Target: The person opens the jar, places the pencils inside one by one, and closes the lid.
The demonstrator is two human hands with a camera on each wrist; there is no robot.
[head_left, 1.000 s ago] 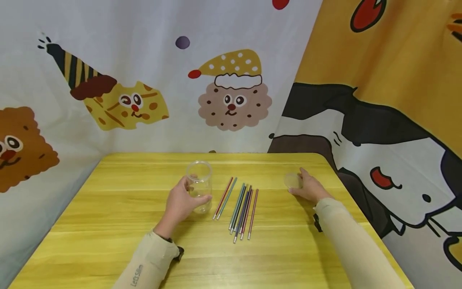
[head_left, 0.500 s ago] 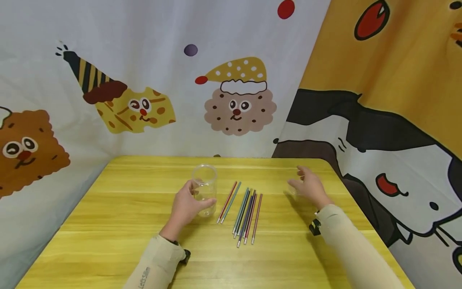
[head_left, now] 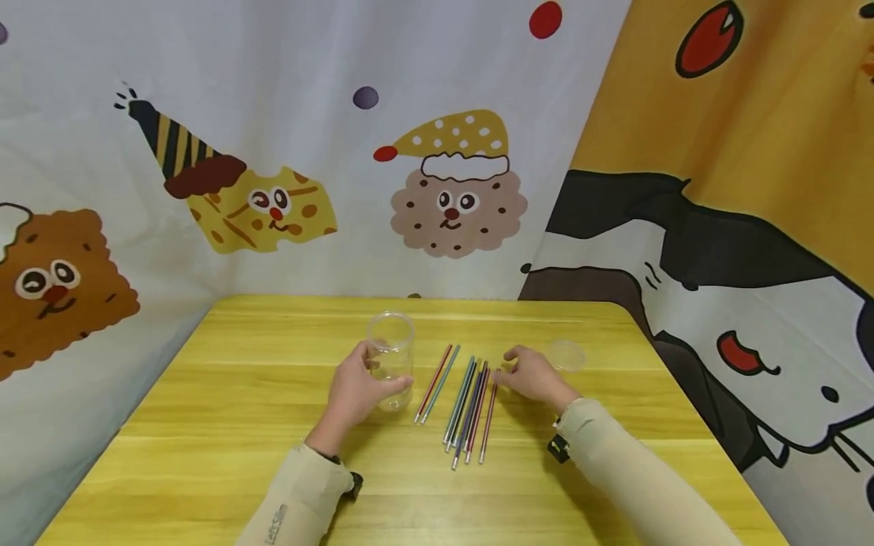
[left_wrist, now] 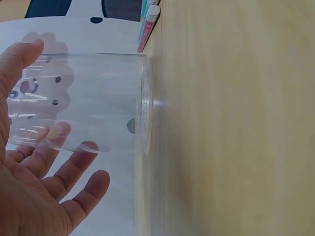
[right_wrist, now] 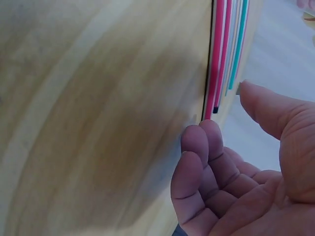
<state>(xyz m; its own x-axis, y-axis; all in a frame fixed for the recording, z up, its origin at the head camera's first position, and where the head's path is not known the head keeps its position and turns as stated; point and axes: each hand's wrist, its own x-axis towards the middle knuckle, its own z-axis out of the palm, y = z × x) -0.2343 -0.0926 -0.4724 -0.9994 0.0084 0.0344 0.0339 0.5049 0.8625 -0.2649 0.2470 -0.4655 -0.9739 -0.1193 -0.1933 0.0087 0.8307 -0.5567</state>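
Note:
A clear plastic jar point(head_left: 392, 356) stands upright on the wooden table, its top uncovered. My left hand point(head_left: 356, 388) holds it by the side, thumb across the front and fingers around the far side; the left wrist view shows the jar's base point(left_wrist: 146, 103) on the tabletop. To its right lie several pencils point(head_left: 467, 409) with their eraser ends toward me. Beside the rightmost pencil is my right hand point(head_left: 536, 375), thumb and fingers apart and holding nothing. In the right wrist view its fingertips come right up to the ends of the pencils point(right_wrist: 219, 54).
A round clear lid point(head_left: 567, 355) lies flat on the table point(head_left: 225, 440), just behind my right hand. A cartoon-printed cloth point(head_left: 293, 136) hangs directly behind the table's far edge.
My right hand has let go of the clear lid, leaving it on the table, and has moved left to the pencils. The left hand keeps its hold on the jar.

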